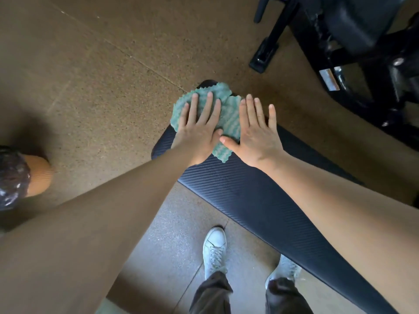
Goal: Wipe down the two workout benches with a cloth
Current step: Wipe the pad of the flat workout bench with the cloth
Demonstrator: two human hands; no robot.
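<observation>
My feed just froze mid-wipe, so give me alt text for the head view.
The left hand presses flat on a green cloth at the far end of a black padded bench, with the right hand flat beside it, overlapping the cloth's edge. More black padded equipment stands at upper right on the brown floor.

Dim warm light, blurred edges

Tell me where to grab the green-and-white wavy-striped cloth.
Pinch the cloth by its near corner, from the person's side: it pokes out free on the black ribbed bench pad, while the left hand and right hand press the rest flat.
</observation>
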